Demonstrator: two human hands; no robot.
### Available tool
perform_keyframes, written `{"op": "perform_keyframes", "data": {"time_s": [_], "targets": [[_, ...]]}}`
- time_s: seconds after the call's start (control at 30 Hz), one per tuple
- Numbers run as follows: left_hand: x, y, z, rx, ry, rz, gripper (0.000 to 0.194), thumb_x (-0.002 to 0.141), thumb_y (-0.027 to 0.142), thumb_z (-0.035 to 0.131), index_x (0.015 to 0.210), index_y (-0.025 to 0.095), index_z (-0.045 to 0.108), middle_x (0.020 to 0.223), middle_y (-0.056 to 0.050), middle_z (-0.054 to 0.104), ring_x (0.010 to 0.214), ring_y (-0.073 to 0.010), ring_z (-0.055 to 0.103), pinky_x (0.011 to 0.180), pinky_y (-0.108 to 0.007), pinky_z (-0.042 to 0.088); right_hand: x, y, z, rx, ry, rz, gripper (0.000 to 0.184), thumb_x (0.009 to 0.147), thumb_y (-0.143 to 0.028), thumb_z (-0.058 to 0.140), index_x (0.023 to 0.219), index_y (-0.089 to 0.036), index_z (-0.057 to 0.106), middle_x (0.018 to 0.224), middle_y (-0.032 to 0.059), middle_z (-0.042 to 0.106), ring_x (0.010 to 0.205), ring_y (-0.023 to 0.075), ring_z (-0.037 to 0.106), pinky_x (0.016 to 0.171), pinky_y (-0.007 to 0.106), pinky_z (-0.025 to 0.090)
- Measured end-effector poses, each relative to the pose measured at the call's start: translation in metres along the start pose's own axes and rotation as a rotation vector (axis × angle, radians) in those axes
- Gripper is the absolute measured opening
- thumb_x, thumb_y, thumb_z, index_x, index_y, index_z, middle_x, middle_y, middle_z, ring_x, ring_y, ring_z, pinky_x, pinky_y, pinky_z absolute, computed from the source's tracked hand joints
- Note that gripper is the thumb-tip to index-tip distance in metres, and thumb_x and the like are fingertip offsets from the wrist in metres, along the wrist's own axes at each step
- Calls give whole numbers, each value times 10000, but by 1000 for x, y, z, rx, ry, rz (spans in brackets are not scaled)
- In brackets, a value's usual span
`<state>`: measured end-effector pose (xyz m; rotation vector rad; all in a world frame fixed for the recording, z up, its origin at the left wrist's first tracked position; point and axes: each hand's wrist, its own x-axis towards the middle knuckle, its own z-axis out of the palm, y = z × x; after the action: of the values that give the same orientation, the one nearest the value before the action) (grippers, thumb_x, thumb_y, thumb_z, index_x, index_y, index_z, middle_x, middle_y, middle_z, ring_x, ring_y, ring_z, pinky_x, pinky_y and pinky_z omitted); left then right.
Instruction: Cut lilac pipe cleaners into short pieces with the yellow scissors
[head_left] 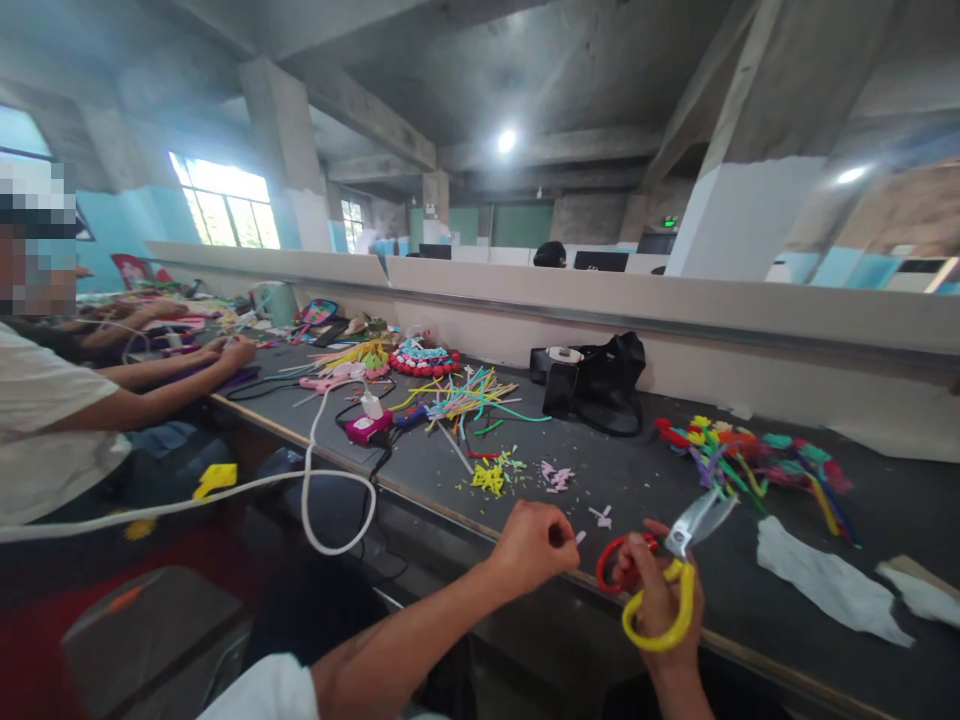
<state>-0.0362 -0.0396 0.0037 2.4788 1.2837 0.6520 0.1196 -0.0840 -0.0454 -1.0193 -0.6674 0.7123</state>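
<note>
My left hand (531, 545) is at the table's front edge, with thumb and fingertips pinched on a short pale purple piece (580, 537). My right hand (679, 605) holds a pair of scissors (681, 537) with one red and one yellow handle. The blades point away from me and to the right, looking slightly blurred. Beyond my left hand lie small cut bits: a yellow heap (488, 478), a pale purple heap (556, 476) and a few loose pale purple bits (601, 517). Past the blades sits a bunch of colourful fuzzy stems (739, 455).
Long coloured strips (472, 393) lie at mid-table near a magenta device (368, 427) with a white cable (306, 490) hanging off the edge. A black bag (613, 372) and a phone (561, 388) stand by the divider. White paper (829, 583) lies right. A person's hands (234, 352) work at left.
</note>
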Motion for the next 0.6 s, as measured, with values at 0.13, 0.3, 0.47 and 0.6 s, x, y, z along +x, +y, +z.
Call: {"op": "perform_keyframes", "data": {"time_s": [0.13, 0.3, 0.47, 0.6], "targets": [[-29, 7, -6, -413, 80, -155, 127, 700, 197, 557, 706, 139, 670, 668, -13, 675, 616, -119, 570, 566, -204, 393, -34, -10, 16, -164, -130, 31, 629, 697, -465, 762, 1208, -203, 504, 699, -45, 617, 527, 110, 583, 501, 215, 495], [-48, 13, -12, -394, 172, -172, 66, 651, 196, 595, 609, 156, 625, 616, -8, 636, 623, -135, 539, 658, -255, 386, -61, -14, 29, -210, -191, 82, 620, 699, -499, 738, 1182, -192, 500, 733, -31, 609, 473, 93, 542, 439, 204, 470], [-59, 13, -20, -436, 185, -154, 60, 660, 198, 590, 618, 161, 612, 655, -10, 633, 677, -145, 533, 725, -279, 380, -68, -19, 32, -204, -230, 87, 542, 725, -459, 729, 1146, -201, 506, 760, -26, 609, 491, 94, 552, 444, 203, 473], [-65, 7, -25, -820, -12, -323, 126, 678, 276, 611, 675, 151, 623, 633, 12, 603, 619, -120, 497, 612, -233, 367, -69, -18, 30, -163, -298, 90, 547, 723, -425, 736, 1153, -197, 486, 712, -37, 601, 465, 95, 537, 438, 212, 466]]}}
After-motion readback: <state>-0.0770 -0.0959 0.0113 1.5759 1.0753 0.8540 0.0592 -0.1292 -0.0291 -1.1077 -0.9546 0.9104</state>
